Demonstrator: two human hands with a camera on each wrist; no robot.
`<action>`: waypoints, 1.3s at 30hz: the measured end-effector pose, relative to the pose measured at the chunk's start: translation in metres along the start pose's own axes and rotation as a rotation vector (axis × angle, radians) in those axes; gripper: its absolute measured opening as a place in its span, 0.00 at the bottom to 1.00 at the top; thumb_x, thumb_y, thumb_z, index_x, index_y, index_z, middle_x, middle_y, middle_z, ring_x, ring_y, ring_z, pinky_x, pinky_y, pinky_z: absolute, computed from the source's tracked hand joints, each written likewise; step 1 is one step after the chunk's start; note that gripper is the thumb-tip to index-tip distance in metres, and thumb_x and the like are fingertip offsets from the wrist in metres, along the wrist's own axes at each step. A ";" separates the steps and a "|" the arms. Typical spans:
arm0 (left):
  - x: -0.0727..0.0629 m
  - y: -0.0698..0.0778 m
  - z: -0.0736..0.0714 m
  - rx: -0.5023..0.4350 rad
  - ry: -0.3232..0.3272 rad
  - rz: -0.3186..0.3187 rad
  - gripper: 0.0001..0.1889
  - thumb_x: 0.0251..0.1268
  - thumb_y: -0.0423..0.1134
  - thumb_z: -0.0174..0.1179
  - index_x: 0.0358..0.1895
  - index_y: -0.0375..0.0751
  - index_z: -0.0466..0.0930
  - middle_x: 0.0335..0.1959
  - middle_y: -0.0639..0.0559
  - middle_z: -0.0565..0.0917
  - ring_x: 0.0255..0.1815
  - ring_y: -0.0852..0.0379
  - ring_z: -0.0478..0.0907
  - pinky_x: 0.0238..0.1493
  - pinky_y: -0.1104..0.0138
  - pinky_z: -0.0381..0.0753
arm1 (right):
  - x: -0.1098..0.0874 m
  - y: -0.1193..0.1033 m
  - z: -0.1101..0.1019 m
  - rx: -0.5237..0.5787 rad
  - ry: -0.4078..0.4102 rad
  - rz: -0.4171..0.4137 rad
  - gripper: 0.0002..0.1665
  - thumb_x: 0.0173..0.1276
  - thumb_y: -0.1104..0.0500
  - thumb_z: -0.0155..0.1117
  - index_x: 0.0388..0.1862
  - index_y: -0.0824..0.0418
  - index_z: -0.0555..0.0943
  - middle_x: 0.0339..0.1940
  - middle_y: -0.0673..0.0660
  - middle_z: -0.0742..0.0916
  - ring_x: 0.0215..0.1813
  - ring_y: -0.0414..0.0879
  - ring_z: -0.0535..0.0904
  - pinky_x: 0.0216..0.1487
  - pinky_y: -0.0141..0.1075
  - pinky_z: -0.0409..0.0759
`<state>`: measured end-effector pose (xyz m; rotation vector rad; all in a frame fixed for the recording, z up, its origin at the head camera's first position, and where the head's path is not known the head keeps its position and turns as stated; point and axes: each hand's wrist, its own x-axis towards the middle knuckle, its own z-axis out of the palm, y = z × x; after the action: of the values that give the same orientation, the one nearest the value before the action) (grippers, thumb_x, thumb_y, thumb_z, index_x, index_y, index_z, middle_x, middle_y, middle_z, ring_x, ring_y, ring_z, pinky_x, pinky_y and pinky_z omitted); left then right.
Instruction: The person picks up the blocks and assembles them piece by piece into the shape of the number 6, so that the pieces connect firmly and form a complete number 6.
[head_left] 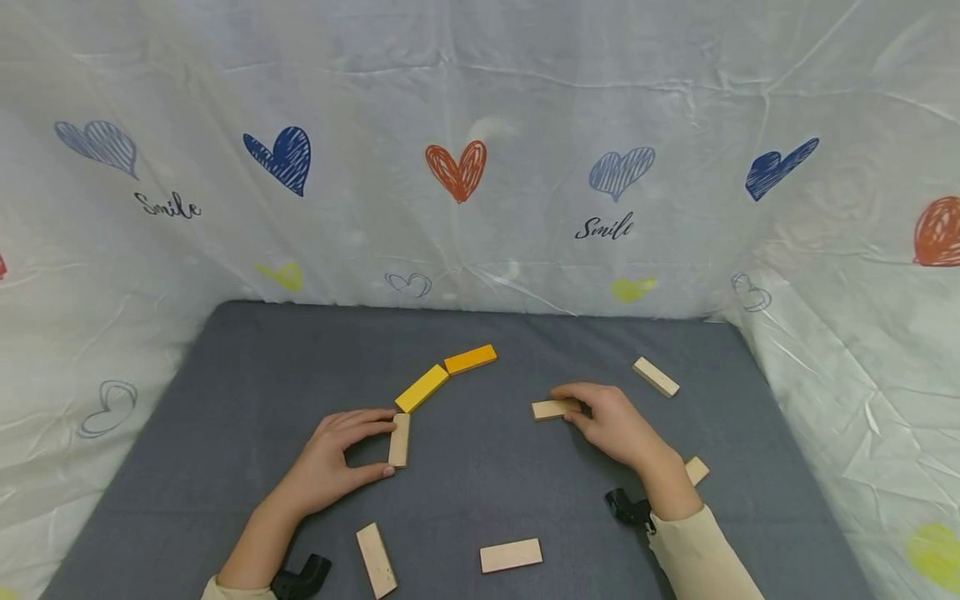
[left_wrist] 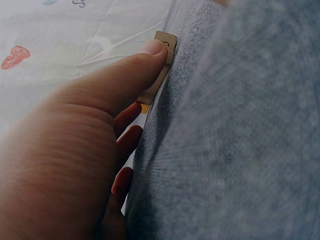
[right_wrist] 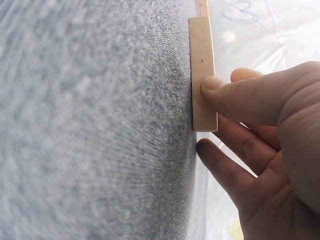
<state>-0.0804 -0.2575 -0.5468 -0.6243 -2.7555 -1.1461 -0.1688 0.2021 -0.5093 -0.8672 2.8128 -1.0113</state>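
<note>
A plain wooden block (head_left: 400,442) lies on the grey cloth, pinched lengthwise between the thumb and fingers of my left hand (head_left: 326,461). Its far end meets the lower end of a yellow block (head_left: 422,388), which touches an orange-yellow block (head_left: 471,359), so the three make a curved row. Over to the right, my right hand (head_left: 611,423) pinches another plain wooden block (head_left: 546,410) across its long sides. The right wrist view shows the thumb on this block's (right_wrist: 202,55) near side. In the left wrist view the thumb covers part of the left block (left_wrist: 166,37).
Two plain blocks lie near the front, one at left (head_left: 377,561) and one at centre (head_left: 511,556). Another block (head_left: 656,377) is at the far right, and one (head_left: 697,471) is partly hidden by the right wrist. A white printed curtain (head_left: 525,108) hangs behind the table.
</note>
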 end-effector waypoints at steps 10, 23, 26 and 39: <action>0.000 0.001 -0.001 0.000 -0.004 -0.007 0.34 0.58 0.54 0.84 0.69 0.58 0.86 0.75 0.62 0.80 0.76 0.49 0.74 0.74 0.43 0.63 | 0.005 -0.002 0.000 0.008 0.010 -0.016 0.22 0.71 0.69 0.78 0.63 0.60 0.90 0.59 0.54 0.92 0.59 0.51 0.89 0.60 0.50 0.87; -0.001 0.000 0.000 -0.001 -0.010 -0.022 0.34 0.59 0.56 0.83 0.70 0.60 0.86 0.75 0.62 0.79 0.77 0.49 0.73 0.75 0.43 0.61 | 0.015 -0.010 0.001 0.010 0.003 -0.046 0.20 0.73 0.69 0.76 0.63 0.60 0.90 0.59 0.53 0.92 0.60 0.51 0.89 0.62 0.50 0.87; 0.000 0.000 0.000 0.002 -0.013 -0.025 0.34 0.59 0.57 0.83 0.70 0.60 0.85 0.75 0.63 0.79 0.77 0.49 0.73 0.76 0.43 0.61 | 0.018 -0.013 0.001 0.010 0.002 -0.054 0.21 0.73 0.69 0.75 0.63 0.60 0.90 0.59 0.53 0.92 0.60 0.51 0.89 0.63 0.50 0.87; 0.000 0.001 0.001 0.005 -0.015 -0.023 0.34 0.59 0.57 0.83 0.70 0.60 0.86 0.75 0.63 0.79 0.76 0.49 0.73 0.75 0.43 0.61 | 0.026 -0.028 0.009 0.041 -0.029 -0.069 0.21 0.74 0.68 0.75 0.64 0.60 0.90 0.60 0.52 0.91 0.61 0.50 0.88 0.63 0.49 0.86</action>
<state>-0.0800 -0.2563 -0.5464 -0.6039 -2.7841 -1.1440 -0.1756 0.1658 -0.4954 -0.9727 2.7460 -1.0526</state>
